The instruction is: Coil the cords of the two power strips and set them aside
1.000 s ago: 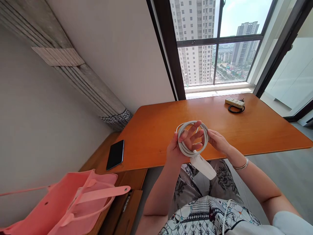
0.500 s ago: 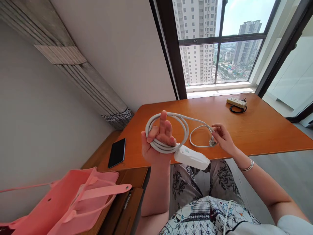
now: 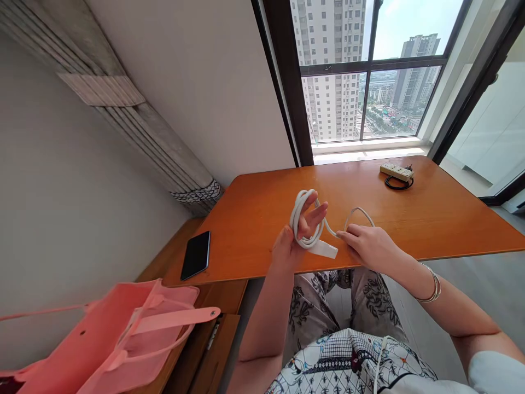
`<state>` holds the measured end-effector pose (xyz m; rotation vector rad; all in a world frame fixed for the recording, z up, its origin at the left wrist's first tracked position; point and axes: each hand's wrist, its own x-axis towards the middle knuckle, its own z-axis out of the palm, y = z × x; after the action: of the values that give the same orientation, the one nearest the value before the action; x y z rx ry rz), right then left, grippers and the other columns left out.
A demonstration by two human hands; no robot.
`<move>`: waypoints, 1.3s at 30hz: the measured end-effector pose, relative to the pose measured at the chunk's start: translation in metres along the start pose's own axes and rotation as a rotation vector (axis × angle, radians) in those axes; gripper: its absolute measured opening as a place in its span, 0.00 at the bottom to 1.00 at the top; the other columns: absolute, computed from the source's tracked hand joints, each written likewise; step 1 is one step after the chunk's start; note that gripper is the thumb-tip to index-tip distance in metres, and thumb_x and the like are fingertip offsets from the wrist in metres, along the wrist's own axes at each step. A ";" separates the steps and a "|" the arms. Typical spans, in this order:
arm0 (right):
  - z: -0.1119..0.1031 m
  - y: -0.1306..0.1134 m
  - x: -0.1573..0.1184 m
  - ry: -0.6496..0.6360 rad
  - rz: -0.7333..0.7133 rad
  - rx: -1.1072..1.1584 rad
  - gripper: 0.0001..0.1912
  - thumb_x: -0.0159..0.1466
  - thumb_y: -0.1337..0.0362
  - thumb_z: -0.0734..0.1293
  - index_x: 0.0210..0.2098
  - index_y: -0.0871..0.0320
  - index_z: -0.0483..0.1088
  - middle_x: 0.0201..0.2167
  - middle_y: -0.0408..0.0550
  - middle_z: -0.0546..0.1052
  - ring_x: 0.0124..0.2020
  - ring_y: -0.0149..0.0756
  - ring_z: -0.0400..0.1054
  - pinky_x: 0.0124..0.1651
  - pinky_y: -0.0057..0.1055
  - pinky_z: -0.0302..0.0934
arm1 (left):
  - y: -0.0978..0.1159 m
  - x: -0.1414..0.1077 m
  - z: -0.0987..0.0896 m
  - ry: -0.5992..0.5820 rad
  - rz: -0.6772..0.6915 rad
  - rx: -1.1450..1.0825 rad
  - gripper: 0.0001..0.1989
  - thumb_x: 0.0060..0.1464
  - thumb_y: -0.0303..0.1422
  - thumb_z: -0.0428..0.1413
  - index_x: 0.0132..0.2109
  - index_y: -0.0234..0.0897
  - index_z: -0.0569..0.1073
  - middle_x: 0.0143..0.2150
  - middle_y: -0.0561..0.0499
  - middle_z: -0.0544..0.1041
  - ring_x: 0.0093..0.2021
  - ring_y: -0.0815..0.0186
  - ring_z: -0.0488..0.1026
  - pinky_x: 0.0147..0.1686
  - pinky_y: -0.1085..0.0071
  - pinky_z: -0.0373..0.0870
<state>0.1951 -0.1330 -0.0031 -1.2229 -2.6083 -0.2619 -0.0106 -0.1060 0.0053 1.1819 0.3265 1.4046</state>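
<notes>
Loops of a white power cord (image 3: 296,216) hang around my left hand (image 3: 289,246); its thumb is outside the coil and its fingers pass through it, partly spread. A white power strip (image 3: 324,250) on this cord dangles below the coil, near the table's front edge, partly hidden and turned away. To the right, my right hand (image 3: 369,246) pinches the free length of the cord between thumb and fingers. A thin loop of cord arches up behind the right hand, and the plug end is hidden there.
An orange-brown wooden table (image 3: 254,230) spans the front. At its far right lies a beige power strip (image 3: 397,172) with a black cord (image 3: 397,186). A black-screened phone or tablet (image 3: 196,255) rests at left. A pink bag (image 3: 123,334) stands lower left.
My left hand has moved right and turned sideways, bringing the coil and power strip along. The right hand has shifted its grip from near the plug to the cord closer to the coil.
</notes>
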 end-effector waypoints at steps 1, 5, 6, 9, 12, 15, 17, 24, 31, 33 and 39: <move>-0.003 -0.004 0.001 0.018 -0.032 -0.020 0.13 0.70 0.68 0.61 0.51 0.60 0.72 0.34 0.49 0.75 0.31 0.33 0.69 0.29 0.30 0.52 | -0.002 0.000 0.001 -0.033 -0.014 0.034 0.28 0.51 0.55 0.60 0.21 0.37 0.65 0.66 0.47 0.69 0.67 0.43 0.63 0.67 0.47 0.58; -0.007 -0.015 0.002 0.149 -0.122 -0.024 0.12 0.69 0.72 0.60 0.47 0.60 0.72 0.31 0.48 0.74 0.29 0.32 0.67 0.29 0.31 0.50 | -0.007 -0.006 0.005 -0.193 -0.060 0.228 0.25 0.56 0.55 0.56 0.27 0.37 0.70 0.69 0.45 0.65 0.67 0.44 0.63 0.66 0.50 0.58; -0.008 -0.016 0.002 0.175 -0.128 -0.004 0.11 0.68 0.73 0.60 0.46 0.59 0.72 0.30 0.47 0.74 0.29 0.32 0.66 0.29 0.31 0.49 | -0.008 -0.007 0.006 -0.235 -0.061 0.269 0.25 0.58 0.55 0.54 0.29 0.37 0.72 0.69 0.44 0.64 0.67 0.45 0.64 0.65 0.51 0.60; -0.010 -0.019 0.001 0.219 -0.089 0.099 0.09 0.69 0.73 0.59 0.42 0.57 0.69 0.29 0.47 0.75 0.28 0.32 0.66 0.29 0.31 0.48 | -0.010 -0.009 0.006 -0.296 -0.026 0.373 0.22 0.61 0.52 0.52 0.35 0.38 0.76 0.69 0.41 0.64 0.63 0.48 0.69 0.63 0.52 0.62; -0.013 -0.021 -0.001 0.220 -0.033 0.295 0.06 0.70 0.70 0.59 0.39 0.56 0.65 0.31 0.46 0.76 0.29 0.32 0.68 0.29 0.30 0.49 | -0.012 -0.007 0.008 -0.262 0.005 0.427 0.19 0.59 0.50 0.56 0.37 0.38 0.78 0.63 0.38 0.70 0.60 0.49 0.71 0.64 0.54 0.61; -0.018 -0.022 -0.002 0.174 0.009 0.487 0.05 0.68 0.71 0.60 0.41 0.55 0.62 0.36 0.48 0.77 0.32 0.34 0.70 0.32 0.27 0.53 | -0.013 -0.005 0.010 -0.196 0.004 0.457 0.16 0.56 0.47 0.60 0.38 0.38 0.79 0.57 0.36 0.76 0.60 0.49 0.70 0.61 0.56 0.63; -0.020 -0.021 -0.004 0.104 0.040 0.579 0.09 0.66 0.72 0.61 0.43 0.55 0.60 0.37 0.48 0.78 0.31 0.34 0.70 0.31 0.27 0.54 | -0.013 -0.006 0.011 -0.165 0.022 0.532 0.14 0.55 0.45 0.61 0.38 0.39 0.78 0.56 0.37 0.76 0.57 0.50 0.71 0.57 0.58 0.65; -0.022 -0.007 -0.024 -0.057 0.142 0.744 0.14 0.66 0.69 0.63 0.51 0.56 0.61 0.40 0.47 0.77 0.31 0.31 0.69 0.34 0.27 0.59 | -0.013 -0.011 0.003 -0.092 0.011 0.531 0.12 0.61 0.43 0.55 0.40 0.40 0.76 0.57 0.38 0.75 0.28 0.67 0.68 0.29 0.71 0.65; -0.024 0.010 -0.017 0.201 0.085 0.851 0.11 0.70 0.57 0.63 0.39 0.56 0.74 0.32 0.47 0.74 0.31 0.32 0.67 0.35 0.29 0.62 | -0.005 -0.006 0.001 -0.009 -0.279 0.117 0.19 0.54 0.47 0.62 0.30 0.35 0.71 0.38 0.45 0.79 0.18 0.76 0.61 0.16 0.75 0.53; -0.021 0.012 -0.006 0.414 0.129 0.878 0.10 0.67 0.55 0.68 0.40 0.55 0.75 0.39 0.50 0.74 0.39 0.36 0.69 0.40 0.32 0.66 | -0.003 -0.006 0.004 -0.112 -0.400 -0.019 0.24 0.50 0.51 0.63 0.26 0.34 0.67 0.32 0.47 0.77 0.15 0.79 0.55 0.13 0.76 0.47; -0.008 0.017 0.021 0.231 0.183 1.263 0.25 0.65 0.49 0.67 0.57 0.54 0.67 0.46 0.52 0.75 0.43 0.37 0.72 0.46 0.36 0.70 | -0.006 -0.008 0.007 -0.174 -0.651 -0.361 0.22 0.58 0.46 0.57 0.26 0.37 0.59 0.17 0.60 0.60 0.10 0.81 0.39 0.11 0.81 0.42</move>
<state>0.1966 -0.1086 0.0119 -0.8111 -1.7732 1.0388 -0.0039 -0.1146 -0.0002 0.7888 0.2849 0.7452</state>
